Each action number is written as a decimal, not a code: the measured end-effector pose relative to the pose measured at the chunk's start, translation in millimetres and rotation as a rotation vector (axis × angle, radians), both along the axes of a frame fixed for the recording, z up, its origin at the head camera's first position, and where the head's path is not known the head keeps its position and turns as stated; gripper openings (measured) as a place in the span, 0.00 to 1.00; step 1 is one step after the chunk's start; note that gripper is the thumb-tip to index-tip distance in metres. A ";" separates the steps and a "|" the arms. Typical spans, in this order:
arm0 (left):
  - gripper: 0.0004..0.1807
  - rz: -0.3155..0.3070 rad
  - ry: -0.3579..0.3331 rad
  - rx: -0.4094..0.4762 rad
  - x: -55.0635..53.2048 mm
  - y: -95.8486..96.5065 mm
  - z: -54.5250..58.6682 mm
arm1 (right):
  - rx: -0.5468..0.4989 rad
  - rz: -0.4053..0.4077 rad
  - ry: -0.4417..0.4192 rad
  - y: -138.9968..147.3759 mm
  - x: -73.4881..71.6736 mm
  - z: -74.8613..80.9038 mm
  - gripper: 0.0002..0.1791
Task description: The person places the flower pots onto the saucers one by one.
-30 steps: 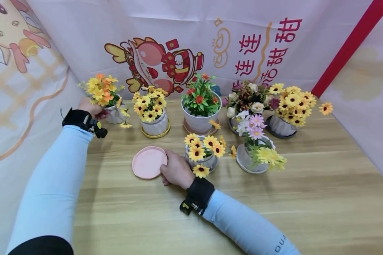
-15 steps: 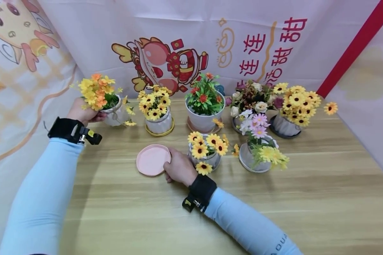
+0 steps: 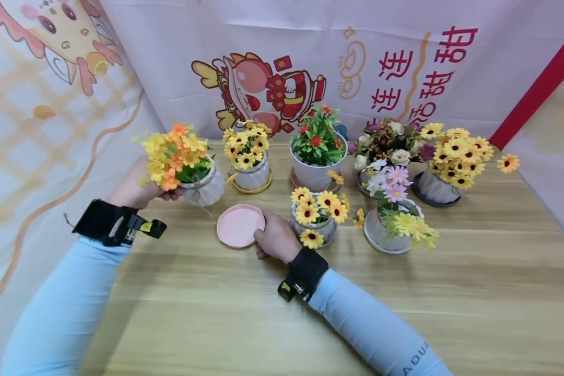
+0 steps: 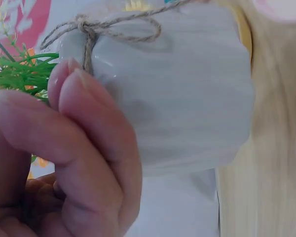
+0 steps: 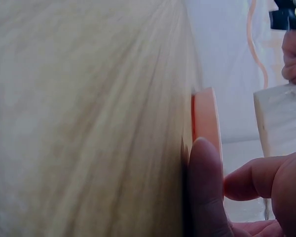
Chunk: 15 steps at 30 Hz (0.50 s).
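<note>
My left hand [image 3: 138, 184] grips the rim of a white ribbed flowerpot [image 3: 206, 188] holding yellow and orange artificial flowers [image 3: 178, 152]. The pot is tilted, flowers leaning left, and in the right wrist view its base hangs above the tabletop. Twine tied in a bow [image 4: 123, 29] circles its neck in the left wrist view. With thumb and fingers, my right hand [image 3: 278, 237] pinches the right edge of a shallow pink saucer [image 3: 239, 225], which lies low over the table, right of and nearer than the pot. Nothing sits in the saucer.
Behind stand a yellow-flowered pot on a yellow saucer [image 3: 254, 187], a red-flowered pot [image 3: 317, 169] and darker bouquets [image 3: 390, 149]. Close by my right hand is a sunflower pot [image 3: 314, 230]; farther right, a pink-and-yellow-flowered pot [image 3: 392, 230]. A printed cloth [image 3: 169, 47] hangs behind the table.
My left hand has lifted the flowerpot and carried it right and nearer, towards the saucer. My right hand keeps its pinch on the saucer. The head view has shifted left.
</note>
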<state>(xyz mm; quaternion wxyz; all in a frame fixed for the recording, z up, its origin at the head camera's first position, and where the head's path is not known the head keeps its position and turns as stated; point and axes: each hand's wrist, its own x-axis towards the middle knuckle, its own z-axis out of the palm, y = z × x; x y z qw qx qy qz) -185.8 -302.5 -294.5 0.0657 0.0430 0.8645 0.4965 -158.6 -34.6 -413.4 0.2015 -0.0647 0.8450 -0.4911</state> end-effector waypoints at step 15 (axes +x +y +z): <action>0.36 -0.227 0.112 0.062 36.1 36.3 -38.7 | 0.012 -0.018 -0.001 4.3 -1.7 -1.8 0.34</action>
